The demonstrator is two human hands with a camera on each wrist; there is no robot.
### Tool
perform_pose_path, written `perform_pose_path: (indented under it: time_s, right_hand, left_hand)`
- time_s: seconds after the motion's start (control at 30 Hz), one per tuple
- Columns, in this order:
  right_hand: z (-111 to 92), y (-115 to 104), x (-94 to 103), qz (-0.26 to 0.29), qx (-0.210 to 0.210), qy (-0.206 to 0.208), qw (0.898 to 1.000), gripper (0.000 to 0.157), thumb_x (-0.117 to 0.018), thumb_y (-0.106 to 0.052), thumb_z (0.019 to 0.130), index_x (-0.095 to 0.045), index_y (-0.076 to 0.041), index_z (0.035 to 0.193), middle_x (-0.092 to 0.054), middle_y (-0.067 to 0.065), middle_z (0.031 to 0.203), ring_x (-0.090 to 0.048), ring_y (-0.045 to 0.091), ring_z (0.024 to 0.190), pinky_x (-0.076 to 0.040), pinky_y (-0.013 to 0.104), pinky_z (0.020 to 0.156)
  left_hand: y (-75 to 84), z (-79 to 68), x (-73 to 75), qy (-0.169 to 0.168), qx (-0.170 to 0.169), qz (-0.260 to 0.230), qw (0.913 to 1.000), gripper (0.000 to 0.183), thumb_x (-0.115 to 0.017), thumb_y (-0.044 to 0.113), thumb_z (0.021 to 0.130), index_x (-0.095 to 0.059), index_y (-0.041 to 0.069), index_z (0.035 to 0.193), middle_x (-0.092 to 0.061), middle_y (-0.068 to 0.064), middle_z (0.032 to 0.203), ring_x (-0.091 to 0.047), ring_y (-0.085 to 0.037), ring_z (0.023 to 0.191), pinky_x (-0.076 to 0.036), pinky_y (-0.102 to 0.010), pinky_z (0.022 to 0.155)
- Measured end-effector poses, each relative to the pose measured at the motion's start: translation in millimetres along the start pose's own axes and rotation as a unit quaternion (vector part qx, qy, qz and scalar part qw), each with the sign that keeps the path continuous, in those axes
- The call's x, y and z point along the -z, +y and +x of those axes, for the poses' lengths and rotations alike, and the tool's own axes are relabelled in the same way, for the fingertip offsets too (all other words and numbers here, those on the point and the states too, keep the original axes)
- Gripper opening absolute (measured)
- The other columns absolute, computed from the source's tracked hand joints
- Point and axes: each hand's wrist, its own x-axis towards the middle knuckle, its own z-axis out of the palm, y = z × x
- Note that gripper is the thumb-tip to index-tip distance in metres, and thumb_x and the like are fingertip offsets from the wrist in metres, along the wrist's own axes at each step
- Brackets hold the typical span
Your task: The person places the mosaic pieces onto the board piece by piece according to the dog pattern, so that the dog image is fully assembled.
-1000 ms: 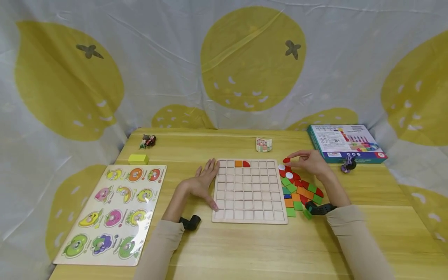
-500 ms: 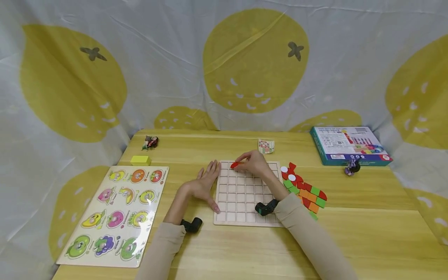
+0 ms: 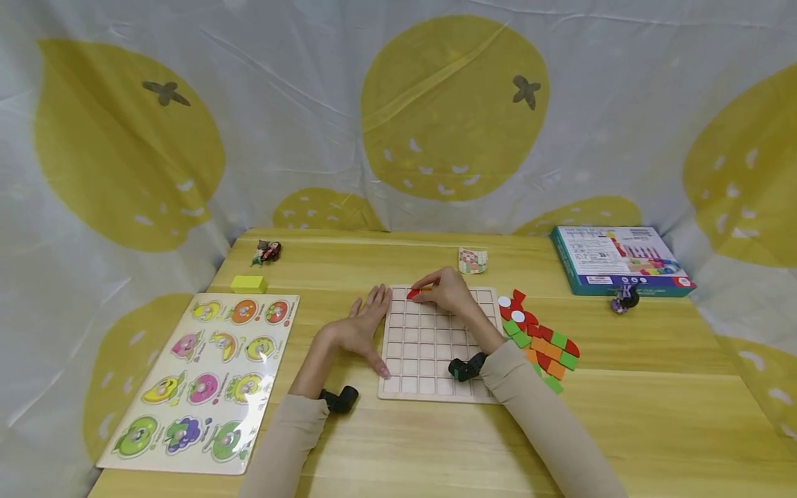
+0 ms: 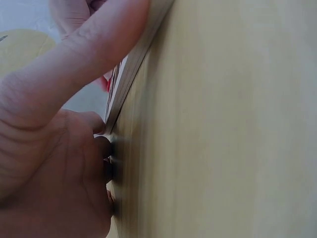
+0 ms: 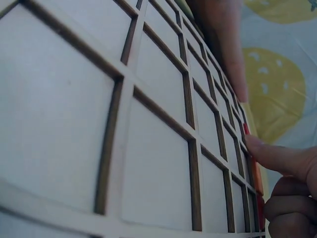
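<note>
A wooden grid board [image 3: 411,353] lies flat in the middle of the table. My left hand [image 3: 358,335] rests along its left edge with fingers spread, the thumb on the near-left corner. Over the far row, my right hand [image 3: 450,289] pinches a small red piece [image 3: 413,294] between thumb and index finger, close to the far-left corner. In the right wrist view the red piece [image 5: 245,129] is at the board's far row, beside an orange tile [image 5: 257,178] in a cell. The right hand hides part of that row in the head view.
Loose coloured tiles [image 3: 548,351] lie right of the board. A fruit puzzle board [image 3: 177,373] and a yellow block [image 3: 248,283] are at left. Behind are a small patterned card [image 3: 472,261] and a figurine [image 3: 266,252]; a box [image 3: 623,259] and another figurine [image 3: 625,298] stand at right.
My right hand has carried the red piece left from the loose tiles to the board's far row, then shifted slightly farther left. My left hand has stayed at the board's edge.
</note>
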Motion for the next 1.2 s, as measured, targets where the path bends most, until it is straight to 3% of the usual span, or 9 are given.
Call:
perform_pose_path:
  time_s: [0.17,0.3,0.5,0.67,0.83,0.97,1.07,1.13,1.2]
  right_hand:
    - [-6,2,13.3,0.037,-0.007,-0.022,0.999,0.026,-0.081,-0.017,0.078,-0.077,-0.012,0.103,-0.061,0.01,0.06,-0.035,0.009,0.046,-0.028,0.021,0.045]
    - [-19,8,47.1,0.056,-0.008,-0.019,0.998,0.036,-0.078,-0.02,0.081,-0.072,-0.011,0.116,-0.041,0.0,0.05,-0.029,0.011,0.047,-0.026,0.023,0.045]
    - [-56,37,114.0,0.001,-0.058,0.007,0.998,0.036,-0.075,-0.026,0.084,-0.071,-0.014,0.118,-0.034,-0.004,0.054,-0.029,0.014,0.046,-0.027,0.026,0.044]
    - [-84,66,148.6,-0.073,-0.103,0.014,0.992,0.034,-0.074,-0.027,0.085,-0.072,-0.011,0.115,-0.033,-0.003,0.056,-0.034,0.016,0.054,-0.029,0.027,0.051]
    - [-93,85,157.4,-0.075,-0.13,0.036,0.988,0.037,-0.075,-0.033,0.084,-0.073,-0.009,0.111,-0.048,0.004,0.062,-0.04,0.02,0.056,-0.03,0.028,0.05]
    - [-86,92,154.3,-0.033,-0.156,0.042,0.986,0.04,-0.075,-0.036,0.083,-0.073,-0.011,0.114,-0.067,0.015,0.102,-0.051,0.024,0.081,-0.036,0.028,0.064]
    - [-77,94,151.3,-0.005,-0.182,0.048,0.982,0.041,-0.076,-0.036,0.082,-0.073,-0.011,0.114,-0.062,0.016,0.128,-0.051,0.027,0.109,-0.036,0.028,0.08]
    - [-73,95,149.8,0.003,-0.187,0.052,0.981,0.041,-0.077,-0.034,0.081,-0.073,-0.008,0.112,-0.061,0.017,0.13,-0.05,0.029,0.117,-0.038,0.028,0.083]
    - [-70,94,148.4,-0.008,-0.186,0.061,0.981,0.04,-0.078,-0.035,0.081,-0.074,-0.007,0.108,-0.064,0.017,0.124,-0.052,0.029,0.112,-0.039,0.028,0.08]
  left_hand:
    - [0.2,1.8,-1.7,0.002,0.002,-0.002,1.0,0.152,-0.09,0.051,0.054,0.018,0.007,0.152,0.027,-0.015,0.158,0.027,-0.03,0.147,0.013,-0.056,0.119]
    - [1.9,2.3,-1.2,0.002,0.003,0.001,1.0,0.153,-0.09,0.051,0.053,0.019,0.007,0.152,0.027,-0.016,0.158,0.026,-0.03,0.147,0.013,-0.056,0.119]
    - [2.1,2.7,-2.2,0.004,0.002,-0.01,0.9999,0.153,-0.091,0.05,0.053,0.017,0.006,0.152,0.027,-0.016,0.158,0.025,-0.032,0.148,0.012,-0.057,0.119]
    - [0.8,2.6,-1.9,0.006,0.006,-0.001,1.0,0.154,-0.09,0.051,0.053,0.018,0.007,0.152,0.027,-0.015,0.159,0.026,-0.03,0.148,0.012,-0.055,0.119]
    - [-0.6,2.6,-2.9,0.006,0.002,-0.004,1.0,0.154,-0.09,0.052,0.053,0.018,0.006,0.152,0.027,-0.016,0.158,0.025,-0.031,0.148,0.011,-0.057,0.119]
    - [-0.8,3.1,-2.7,0.009,-0.003,-0.011,0.9999,0.154,-0.091,0.051,0.052,0.018,0.004,0.152,0.027,-0.017,0.158,0.025,-0.032,0.147,0.011,-0.059,0.118]
    - [-1.4,3.5,-2.4,0.011,-0.009,-0.009,0.9999,0.155,-0.09,0.052,0.052,0.018,0.004,0.152,0.026,-0.018,0.158,0.024,-0.034,0.147,0.01,-0.06,0.118]
    - [-0.9,3.2,-2.2,0.01,-0.007,-0.006,0.9999,0.155,-0.09,0.052,0.052,0.018,0.004,0.152,0.027,-0.017,0.158,0.025,-0.033,0.147,0.011,-0.059,0.118]
    - [-1.0,2.7,-2.0,0.009,-0.003,-0.003,0.9999,0.155,-0.09,0.053,0.052,0.018,0.005,0.152,0.027,-0.017,0.158,0.025,-0.032,0.147,0.011,-0.058,0.119]
